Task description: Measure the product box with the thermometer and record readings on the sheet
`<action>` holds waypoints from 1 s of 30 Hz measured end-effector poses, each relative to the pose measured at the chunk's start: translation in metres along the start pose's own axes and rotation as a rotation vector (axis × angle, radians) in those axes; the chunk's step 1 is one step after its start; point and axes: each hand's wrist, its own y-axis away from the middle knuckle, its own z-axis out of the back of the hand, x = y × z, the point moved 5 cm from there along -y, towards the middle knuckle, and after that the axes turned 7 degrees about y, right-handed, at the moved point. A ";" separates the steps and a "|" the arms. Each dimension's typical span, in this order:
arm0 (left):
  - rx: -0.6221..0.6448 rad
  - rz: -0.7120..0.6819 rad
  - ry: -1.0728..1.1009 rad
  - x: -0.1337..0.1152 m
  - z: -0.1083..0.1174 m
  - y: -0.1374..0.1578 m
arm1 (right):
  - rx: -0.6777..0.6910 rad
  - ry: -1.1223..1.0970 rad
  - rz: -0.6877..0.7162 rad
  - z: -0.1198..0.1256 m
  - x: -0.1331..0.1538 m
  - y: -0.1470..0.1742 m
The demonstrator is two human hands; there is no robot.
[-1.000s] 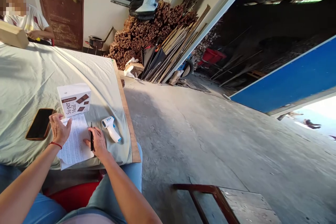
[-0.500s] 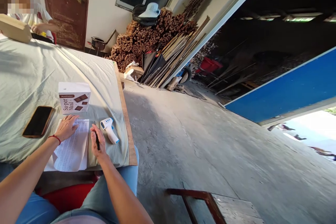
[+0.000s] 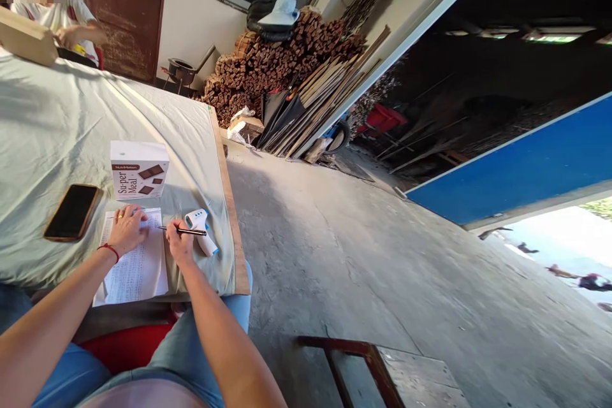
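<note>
My left hand lies flat with fingers spread on a sheet of paper covered with rows of writing. In my right hand a dark pen is gripped, its tip pointing left over the paper's right edge. Just right of that hand rests a white and blue infrared thermometer, partly behind the pen. Beyond the paper stands an upright white box marked "Super Meal". A black phone in a brown case sits left of the paper.
A pale cloth covers the table, with a wooden edge on its right. Across it, a person sits by a cardboard box. A wooden chair stands on the concrete floor at lower right. Stacked firewood lines the wall.
My right hand has turned the pen from upright along the palm to nearly level, tip leftward at the paper. My left hand stays on the paper. The view has shifted slightly.
</note>
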 end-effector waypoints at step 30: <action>-0.266 0.018 0.107 -0.025 -0.022 0.035 | -0.001 0.402 0.168 -0.012 -0.008 0.003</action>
